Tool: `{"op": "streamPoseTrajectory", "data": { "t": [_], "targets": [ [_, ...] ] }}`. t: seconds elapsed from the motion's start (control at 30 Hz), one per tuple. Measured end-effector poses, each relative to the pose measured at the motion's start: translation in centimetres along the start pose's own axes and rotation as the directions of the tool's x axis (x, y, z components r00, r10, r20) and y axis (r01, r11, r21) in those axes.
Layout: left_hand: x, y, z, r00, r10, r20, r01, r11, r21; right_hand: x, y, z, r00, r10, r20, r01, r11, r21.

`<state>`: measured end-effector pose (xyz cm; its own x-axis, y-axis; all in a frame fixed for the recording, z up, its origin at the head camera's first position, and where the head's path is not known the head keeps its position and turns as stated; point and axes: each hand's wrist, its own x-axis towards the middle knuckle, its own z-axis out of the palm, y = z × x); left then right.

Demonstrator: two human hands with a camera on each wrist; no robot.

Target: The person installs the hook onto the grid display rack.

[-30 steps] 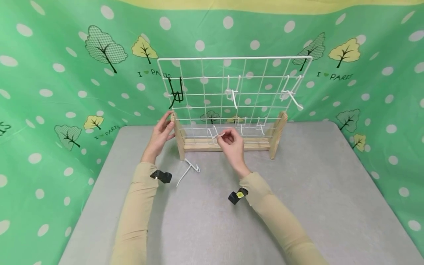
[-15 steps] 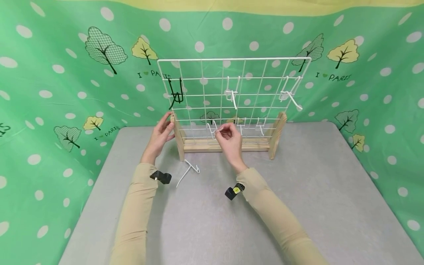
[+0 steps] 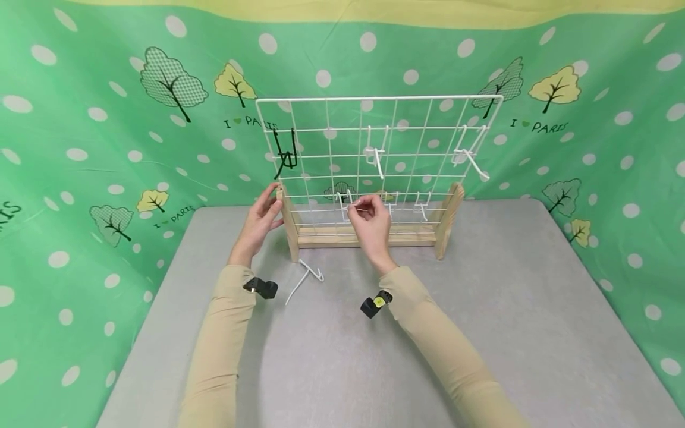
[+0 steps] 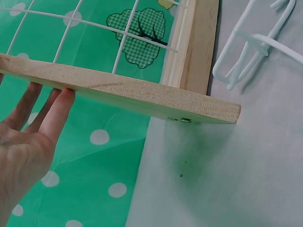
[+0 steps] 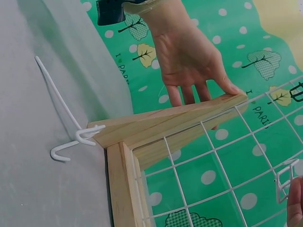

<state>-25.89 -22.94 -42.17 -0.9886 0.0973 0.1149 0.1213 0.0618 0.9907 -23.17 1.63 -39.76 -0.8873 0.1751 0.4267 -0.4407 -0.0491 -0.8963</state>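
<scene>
A white wire grid panel [image 3: 380,97] stands upright in a wooden stand [image 3: 369,242] on the grey table. My left hand [image 3: 257,229] holds the stand's left upright [image 5: 165,115], fingers along its outer side and one digit at its top end. With my right hand [image 3: 371,226] I pinch a white wire hook [image 5: 278,190] by its prong, its back against the lower left of the grid; my fingers hide part of it. A loose white hook [image 3: 306,274] lies on the table in front of the left upright, also close in the left wrist view.
A black hook [image 3: 287,157] hangs at the grid's upper left. White hooks hang at its upper middle [image 3: 376,156] and upper right [image 3: 470,156], with smaller ones [image 3: 422,208] low on the right. A green patterned curtain [image 3: 134,148] encloses the table's back and sides.
My right hand has risen slightly along the grid, lifting the pinched hook to about the level of the small hooks' tops. My left hand and the loose hook have stayed put.
</scene>
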Motion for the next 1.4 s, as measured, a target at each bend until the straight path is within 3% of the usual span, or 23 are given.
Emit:
{"op": "streamPoseTrajectory", "data": {
  "t": [0.07, 0.3, 0.73, 1.07, 1.4],
  "targets": [
    [-0.1, 0.3, 0.1, 1.0, -0.005, 0.002, 0.005, 1.0, 0.0, 0.2, 0.0, 0.1, 1.0, -0.002, -0.007, 0.002, 1.0, -0.008],
    [1.0, -2.0, -0.7, 1.0, -0.001, -0.003, 0.001, 1.0, -0.011, 1.2, 3.1, 0.3, 0.999, -0.003, -0.043, 0.002, 1.0, -0.021],
    [1.1, -2.3, -0.7, 1.0, 0.015, -0.013, -0.015, 1.0, -0.017, 1.4, 4.2, 0.6, 0.998, -0.065, -0.015, 0.062, 0.987, -0.148],
    [1.1, -2.4, -0.8, 1.0, 0.02, -0.019, -0.02, 1.0, -0.013, -0.3, 1.3, 0.7, 0.994, -0.109, 0.031, 0.112, 0.981, -0.158],
    [1.0, -2.3, -0.7, 1.0, 0.006, -0.017, -0.006, 1.0, -0.025, -1.4, 2.0, 0.4, 0.996, -0.078, 0.034, 0.082, 0.987, -0.139]
  ]
}}
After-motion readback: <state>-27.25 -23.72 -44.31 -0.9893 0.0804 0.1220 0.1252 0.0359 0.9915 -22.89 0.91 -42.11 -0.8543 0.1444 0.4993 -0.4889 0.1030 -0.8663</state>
